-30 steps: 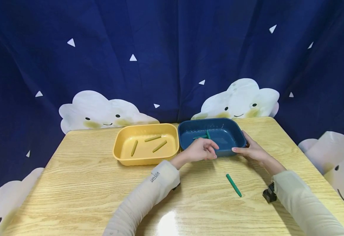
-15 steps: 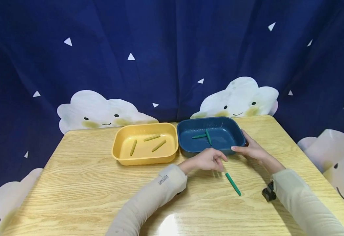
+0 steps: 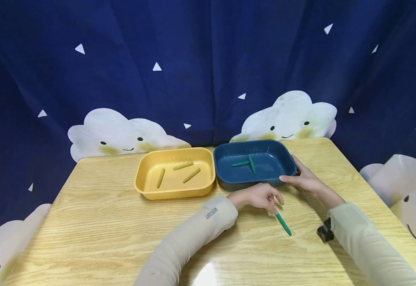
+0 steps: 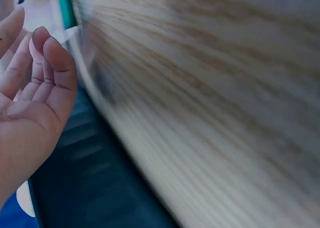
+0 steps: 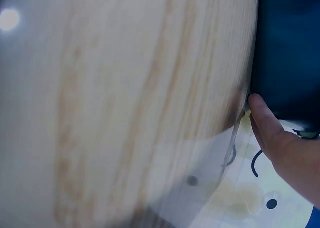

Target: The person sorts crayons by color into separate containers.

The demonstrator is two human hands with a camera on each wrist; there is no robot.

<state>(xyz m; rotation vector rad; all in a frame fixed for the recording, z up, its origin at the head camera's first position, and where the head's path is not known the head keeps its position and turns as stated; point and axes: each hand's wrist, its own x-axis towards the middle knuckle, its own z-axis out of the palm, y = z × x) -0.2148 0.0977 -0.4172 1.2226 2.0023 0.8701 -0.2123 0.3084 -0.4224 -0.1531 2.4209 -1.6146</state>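
Observation:
My left hand [image 3: 259, 196] is low over the table, its fingertips at the far end of a green crayon [image 3: 284, 225] lying there. Its thumb and index finger stand apart. In the left wrist view the left hand [image 4: 37, 85] has loosely bent fingers, and the green crayon [image 4: 65, 7] shows just beyond them. My right hand [image 3: 306, 180] holds the right front corner of a dark blue plastic bin [image 3: 252, 186], thumb at the front and the other fingers along its side. In the right wrist view a finger [image 5: 270, 125] rests against the blue bin [image 5: 290, 52].
Two green crayons [image 3: 252, 165] lie crossed inside the blue bin. Touching it on the left stands a yellow bin [image 3: 174, 195] with three olive-yellow crayons [image 3: 192, 175]. Both are at the back of the wooden table [image 3: 97, 222], before a dark blue curtain [image 3: 179, 59].
My left hand has moved from over the blue bin's front rim, right and toward me, to the green crayon on the table. My right hand stays at the bin's corner.

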